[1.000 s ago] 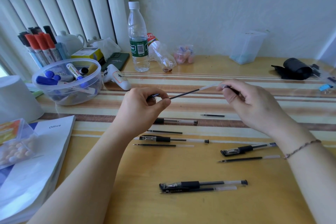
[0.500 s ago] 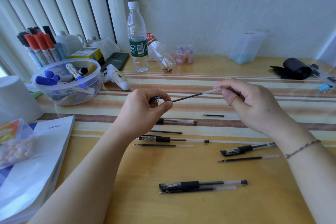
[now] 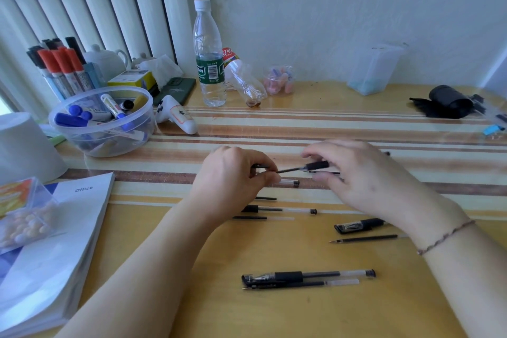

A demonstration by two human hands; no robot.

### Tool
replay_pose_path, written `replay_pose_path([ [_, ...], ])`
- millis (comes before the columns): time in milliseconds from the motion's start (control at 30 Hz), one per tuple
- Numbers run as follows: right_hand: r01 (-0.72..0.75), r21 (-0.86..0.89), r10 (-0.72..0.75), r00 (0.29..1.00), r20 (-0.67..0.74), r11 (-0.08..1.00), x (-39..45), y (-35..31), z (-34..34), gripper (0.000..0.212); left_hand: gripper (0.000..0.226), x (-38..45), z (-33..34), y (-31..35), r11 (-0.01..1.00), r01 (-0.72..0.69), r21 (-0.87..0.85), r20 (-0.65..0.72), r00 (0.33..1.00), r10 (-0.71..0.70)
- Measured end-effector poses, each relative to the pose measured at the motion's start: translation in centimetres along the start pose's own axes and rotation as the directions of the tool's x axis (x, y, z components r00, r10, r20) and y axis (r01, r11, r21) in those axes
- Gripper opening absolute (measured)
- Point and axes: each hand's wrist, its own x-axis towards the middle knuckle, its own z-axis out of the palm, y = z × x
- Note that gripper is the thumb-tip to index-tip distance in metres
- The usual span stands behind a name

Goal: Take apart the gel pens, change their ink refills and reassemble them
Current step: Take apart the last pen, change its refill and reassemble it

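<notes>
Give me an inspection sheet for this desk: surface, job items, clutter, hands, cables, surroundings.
Surface: wooden desk with a striped mat across it.
Job items: a refill spans between both hands, entering a black-grip barrel; a capped pen with a loose refill beside it lies near the front edge; more pens and refills lie under the hands.
Clutter: bowl of markers, water bottle, book, black pouch.
Hands: left hand pinches the refill's end; right hand holds the barrel.
Cables: nothing seen.
Surroundings: vertical blinds, pale wall.
</notes>
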Motion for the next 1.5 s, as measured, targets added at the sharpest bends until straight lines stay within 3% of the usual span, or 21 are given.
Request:
replay_pose_path([
  [133,0.039,0.072,-0.037,0.999,-0.030,0.997,0.0,-1.6,1.2,0.013,0.016,-0.2,0.5,0.5,0.998,-0.025,-0.054,0.006,1.000,0.025],
  [267,0.105,-0.127,-0.129,0.972,-0.195,0.986,0.2,-2.1,1.0,0.011,0.013,-0.2,0.6,0.5,0.997,-0.024,-0.067,-0.028,0.999,0.022],
  [400,0.030,-0.022,-0.032,0.992,-0.121,0.999,0.0,-2.0,0.9,0.026,0.013,-0.1,0.5,0.2,0.998,-0.029,-0.058,-0.049,0.998,0.026],
  [533,-0.036,-0.029,0.033,0.994,-0.100,0.999,0.0,-1.6,1.2,0.011,0.014,0.0,0.5,0.1,0.999,-0.032,-0.039,-0.042,0.999,0.031],
  [633,-0.016,-0.049,0.012,0.996,-0.090,0.999,0.0,-1.9,1.0,0.032,0.014,-0.1,0.5,0.1,0.999,-0.029,-0.028,-0.047,0.999,0.027],
  [767,-0.061,0.010,0.062,0.997,-0.051,0.998,0.1,-1.6,0.8,0.022,0.014,0.0,0.4,0.1,1.000,-0.019,-0.023,-0.034,0.999,0.018],
  [867,-0.030,-0.064,0.024,0.995,-0.092,0.998,0.1,-1.7,0.8,0.012,0.015,0.1,0.3,0.0,0.999,-0.052,0.012,-0.026,0.998,0.053],
  [1033,-0.022,-0.129,0.008,0.994,-0.113,0.991,0.0,-1.8,0.6,0.018,0.015,0.1,0.2,0.0,0.997,-0.071,0.004,0.003,0.997,0.071],
  [1200,-0.025,-0.068,0.008,0.970,-0.242,0.997,0.2,-1.4,0.3,0.027,0.028,0.2,0.2,-0.5,0.982,0.019,-0.188,-0.027,0.999,-0.024],
  [1300,-0.002,-0.031,-0.006,0.964,-0.264,1.000,0.2,-1.5,0.4,0.025,0.026,0.4,0.3,-0.6,0.980,0.057,-0.190,-0.029,0.998,-0.064],
  [1500,0.021,-0.028,-0.027,0.970,-0.243,0.999,0.1,-1.8,0.8,0.026,0.031,0.2,0.4,-0.1,0.984,-0.004,-0.176,0.014,1.000,0.007],
])
